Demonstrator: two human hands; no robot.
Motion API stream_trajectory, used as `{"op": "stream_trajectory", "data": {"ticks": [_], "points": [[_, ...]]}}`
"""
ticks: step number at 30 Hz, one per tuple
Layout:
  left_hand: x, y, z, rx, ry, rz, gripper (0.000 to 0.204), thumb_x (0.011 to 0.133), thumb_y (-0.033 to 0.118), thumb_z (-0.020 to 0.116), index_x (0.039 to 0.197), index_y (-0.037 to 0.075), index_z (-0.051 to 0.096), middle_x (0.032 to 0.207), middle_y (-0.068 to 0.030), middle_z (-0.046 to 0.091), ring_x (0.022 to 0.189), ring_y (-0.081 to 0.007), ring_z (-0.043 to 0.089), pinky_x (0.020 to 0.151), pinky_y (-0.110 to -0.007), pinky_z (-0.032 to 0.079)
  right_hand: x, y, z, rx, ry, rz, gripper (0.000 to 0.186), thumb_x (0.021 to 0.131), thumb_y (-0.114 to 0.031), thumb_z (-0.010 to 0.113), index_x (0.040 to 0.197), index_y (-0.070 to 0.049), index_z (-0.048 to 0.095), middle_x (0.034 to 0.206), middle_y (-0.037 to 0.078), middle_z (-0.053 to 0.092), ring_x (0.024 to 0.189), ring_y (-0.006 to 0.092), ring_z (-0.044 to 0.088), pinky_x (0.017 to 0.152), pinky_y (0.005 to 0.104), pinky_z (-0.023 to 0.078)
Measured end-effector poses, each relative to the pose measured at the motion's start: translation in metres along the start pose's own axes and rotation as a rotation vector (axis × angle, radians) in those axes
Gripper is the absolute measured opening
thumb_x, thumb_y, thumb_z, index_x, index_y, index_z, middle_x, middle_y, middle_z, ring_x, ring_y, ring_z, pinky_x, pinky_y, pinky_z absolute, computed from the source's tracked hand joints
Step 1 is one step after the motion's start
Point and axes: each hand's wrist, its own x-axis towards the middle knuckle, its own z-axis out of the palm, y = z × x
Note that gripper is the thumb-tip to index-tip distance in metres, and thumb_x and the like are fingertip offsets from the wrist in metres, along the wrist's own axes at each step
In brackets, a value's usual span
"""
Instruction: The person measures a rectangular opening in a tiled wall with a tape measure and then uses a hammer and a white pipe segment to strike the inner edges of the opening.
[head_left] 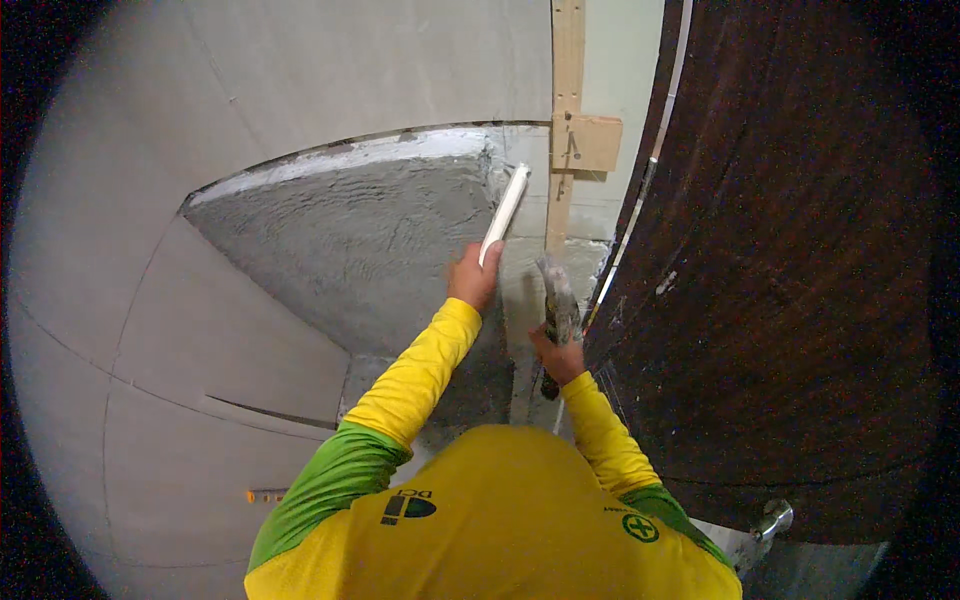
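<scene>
My left hand (473, 278) is closed around the lower end of a narrow white strip (506, 212), whose upper end leans toward the corner of the mortar patch. Whether it is a tile piece or a trim piece, I cannot tell. In my right hand (560, 355) is a trowel (562, 297) with a smeared metal blade pointing up and a dark handle below my fingers. Left of both hands spreads rough grey mortar (350, 230), with a white-coated edge (370, 152) along its far side.
Large grey tiles (180, 300) surround the mortar on the left and far side. A wooden batten (567, 60) with a nailed wood block (590, 143) runs down near my hands. On the right stands a dark brown panel (780, 250) with a metal handle (775, 520) near its lower end.
</scene>
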Motion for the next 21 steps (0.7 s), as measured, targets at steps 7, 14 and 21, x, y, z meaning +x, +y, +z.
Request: {"op": "stream_trajectory", "data": {"ticks": [7, 14, 21], "points": [[0.015, 0.016, -0.019, 0.137, 0.012, 0.021, 0.050, 0.088, 0.051, 0.042, 0.093, 0.003, 0.053, 0.081, -0.0269, 0.059, 0.080, -0.0460, 0.056, 0.069, -0.050, 0.044, 0.040, 0.031, 0.008, -0.079, 0.035, -0.150, 0.015, 0.086, -0.018, 0.057, 0.077, -0.008, 0.051, 0.059, 0.000, 0.049, 0.048, 0.0108, 0.045, 0.045, 0.0270, 0.036], [0.017, 0.017, -0.031, 0.158, 0.015, 0.030, 0.048, 0.088, 0.050, 0.043, 0.094, 0.003, 0.054, 0.082, -0.0249, 0.060, 0.080, -0.0450, 0.056, 0.068, -0.049, 0.044, 0.090, -0.021, 0.034, 0.284, 0.029, -0.209, 0.026, 0.086, -0.025, 0.053, 0.067, -0.009, 0.046, 0.054, -0.001, 0.044, 0.046, 0.0107, 0.041, 0.044, 0.0273, 0.033], [0.008, 0.017, -0.019, 0.216, 0.006, 0.032, 0.048, 0.088, 0.050, 0.044, 0.093, 0.004, 0.054, 0.079, -0.0257, 0.060, 0.078, -0.0440, 0.057, 0.067, -0.049, 0.044, 0.156, 0.047, 0.032, -0.100, 0.059, 0.058, 0.024, 0.081, -0.022, 0.055, 0.062, -0.009, 0.050, 0.052, 0.001, 0.046, 0.044, 0.0118, 0.044, 0.043, 0.0287, 0.034]]}}
